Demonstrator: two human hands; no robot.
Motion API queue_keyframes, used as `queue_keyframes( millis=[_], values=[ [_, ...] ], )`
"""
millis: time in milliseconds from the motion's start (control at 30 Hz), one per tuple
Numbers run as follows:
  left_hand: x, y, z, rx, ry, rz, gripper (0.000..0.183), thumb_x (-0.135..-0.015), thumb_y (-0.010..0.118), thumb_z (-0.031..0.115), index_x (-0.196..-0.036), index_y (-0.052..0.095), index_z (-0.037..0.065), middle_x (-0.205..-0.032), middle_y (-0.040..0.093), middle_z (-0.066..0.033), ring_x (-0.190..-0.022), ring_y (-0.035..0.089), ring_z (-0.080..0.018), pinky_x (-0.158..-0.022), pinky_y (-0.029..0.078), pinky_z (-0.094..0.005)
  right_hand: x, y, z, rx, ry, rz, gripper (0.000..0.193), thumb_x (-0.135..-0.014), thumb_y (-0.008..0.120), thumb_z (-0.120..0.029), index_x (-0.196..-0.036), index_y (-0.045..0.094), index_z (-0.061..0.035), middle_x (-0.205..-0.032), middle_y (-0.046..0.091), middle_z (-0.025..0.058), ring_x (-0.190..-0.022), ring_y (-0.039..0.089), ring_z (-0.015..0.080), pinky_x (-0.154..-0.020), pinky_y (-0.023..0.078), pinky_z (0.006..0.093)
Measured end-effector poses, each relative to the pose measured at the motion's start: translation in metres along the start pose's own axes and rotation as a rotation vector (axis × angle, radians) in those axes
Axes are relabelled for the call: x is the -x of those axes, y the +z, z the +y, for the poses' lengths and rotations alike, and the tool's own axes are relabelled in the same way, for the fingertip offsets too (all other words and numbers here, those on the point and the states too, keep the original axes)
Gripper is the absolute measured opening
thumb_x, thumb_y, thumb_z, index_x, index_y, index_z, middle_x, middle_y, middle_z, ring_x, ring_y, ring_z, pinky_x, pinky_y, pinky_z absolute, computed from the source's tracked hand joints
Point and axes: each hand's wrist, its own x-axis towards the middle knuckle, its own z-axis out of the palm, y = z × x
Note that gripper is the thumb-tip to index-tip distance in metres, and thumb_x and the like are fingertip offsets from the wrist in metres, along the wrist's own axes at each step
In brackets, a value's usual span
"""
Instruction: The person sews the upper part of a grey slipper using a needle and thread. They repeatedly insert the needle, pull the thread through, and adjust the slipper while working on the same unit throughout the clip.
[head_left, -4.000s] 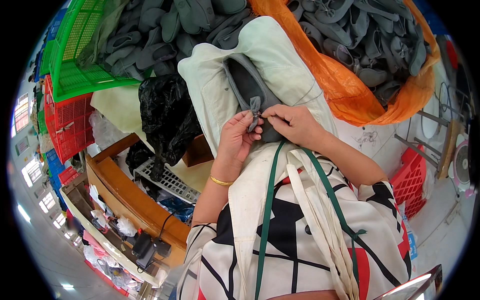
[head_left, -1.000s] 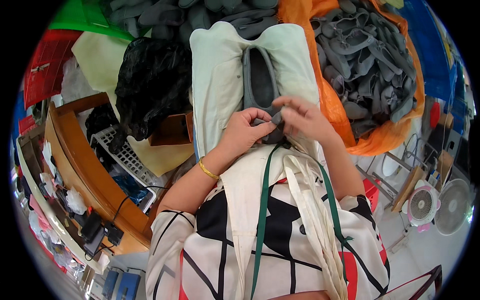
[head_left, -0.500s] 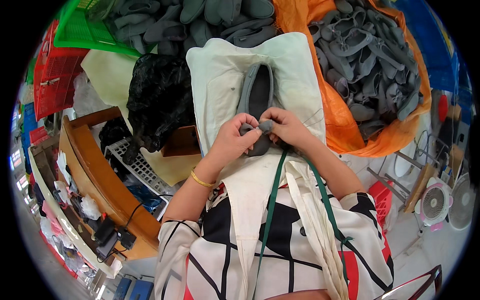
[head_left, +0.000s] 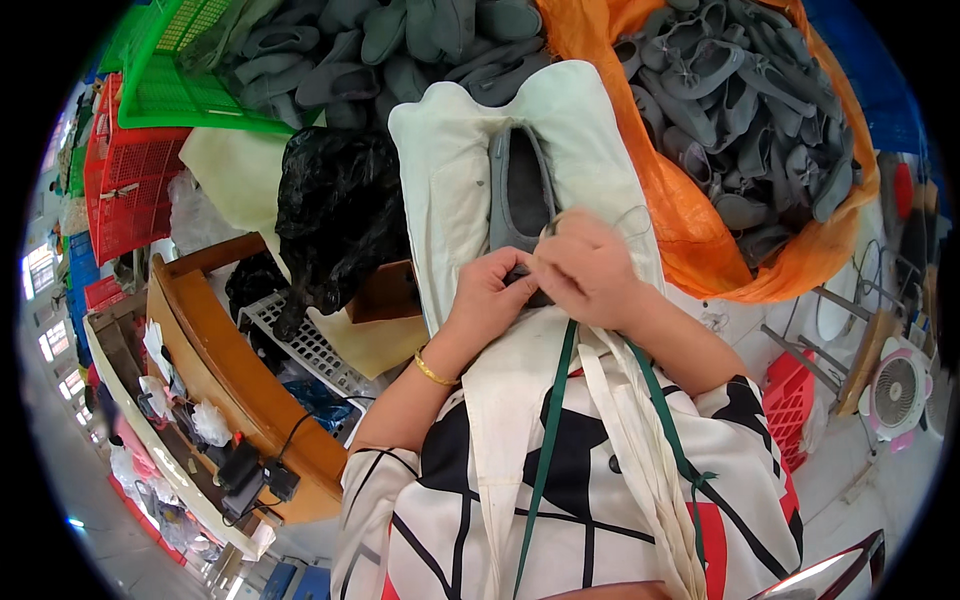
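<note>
A grey slip-on shoe (head_left: 502, 215) lies on the white cloth (head_left: 440, 190) over my lap, its opening facing up and its near end under my hands. My left hand (head_left: 490, 292) is closed, thumb and fingertips pinching the grey fabric at the shoe's near end. Just right of it, touching or nearly so, is my right hand (head_left: 585, 268), blurred and with curled fingers. Whatever it grips is hidden by the fingers and the blur. A thin thread (head_left: 634, 210) curves out beyond its knuckles on the right.
Grey shoes (head_left: 400, 40) lie heaped ahead, beside a green crate (head_left: 190, 90). More shoes fill an orange sack (head_left: 690, 245) at the right. To the left are a black plastic bag (head_left: 335, 190), a white basket (head_left: 310, 345) and a wooden desk (head_left: 235, 370). A fan (head_left: 898, 390) stands far right.
My right hand has lifted and turned over, away from the grey fabric piece both hands were pinching. My left hand stays at the shoe's near end. The whole view has shifted slightly.
</note>
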Motion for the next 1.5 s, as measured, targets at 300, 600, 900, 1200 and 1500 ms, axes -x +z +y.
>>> queue_keyframes(
  millis=[300, 600, 900, 1200, 1500],
  values=[
    [0.010, 0.010, 0.008, -0.235, 0.159, 0.029, 0.015, -0.086, 0.072, 0.005, -0.100, 0.068, 0.000, -0.083, 0.070, -0.0082, -0.072, 0.064, -0.0128, -0.066, 0.051, -0.0256, 0.021, -0.090, 0.004, -0.917, 0.982, 0.235, 0.020, -0.104, 0.051, -0.023, -0.091, 0.053, -0.0089, -0.062, 0.053, 0.0021, -0.044, 0.049, 0.0110, -0.041, 0.041, 0.0252],
    [0.004, 0.016, 0.015, -0.301, 0.162, 0.055, 0.014, -0.085, 0.072, 0.006, -0.097, 0.068, 0.001, -0.080, 0.070, -0.0092, -0.070, 0.065, -0.0140, -0.064, 0.051, -0.0266, 0.100, -0.350, 0.062, -0.955, 0.431, 1.268, 0.021, -0.102, 0.045, -0.005, -0.081, 0.044, -0.0026, -0.064, 0.032, 0.0005, -0.054, 0.033, 0.0103, -0.073, 0.050, 0.0268],
    [-0.005, 0.017, 0.013, -0.313, 0.045, 0.051, 0.012, -0.085, 0.072, 0.005, -0.096, 0.069, -0.001, -0.078, 0.068, -0.0039, -0.070, 0.059, -0.0079, -0.065, 0.049, -0.0231, 0.134, -0.358, 0.108, -0.377, 0.375, 1.338, 0.016, -0.101, 0.050, -0.006, -0.091, 0.056, 0.0048, -0.084, 0.061, 0.0137, -0.080, 0.063, 0.0225, -0.100, 0.052, 0.0403],
    [0.012, -0.005, 0.009, -0.218, 0.063, 0.044, 0.014, -0.084, 0.074, 0.000, -0.098, 0.070, 0.000, -0.090, 0.070, -0.0018, -0.081, 0.060, -0.0062, -0.075, 0.049, -0.0212, 0.042, -0.108, 0.063, -0.536, 0.909, 0.337, 0.015, -0.098, 0.059, -0.013, -0.109, 0.067, -0.0057, -0.087, 0.062, -0.0022, -0.069, 0.053, 0.0039, -0.062, 0.044, 0.0195],
    [0.016, 0.002, -0.004, -0.415, 0.418, 0.128, 0.017, -0.078, 0.077, -0.003, -0.093, 0.069, 0.002, -0.088, 0.070, -0.0086, -0.078, 0.065, -0.0204, -0.068, 0.052, -0.0291, 0.049, -0.017, 0.043, -0.269, 0.645, -0.440, 0.016, -0.090, 0.063, -0.016, -0.101, 0.069, -0.0082, -0.077, 0.069, 0.0109, -0.066, 0.065, 0.0248, -0.065, 0.051, 0.0325]
  ],
)
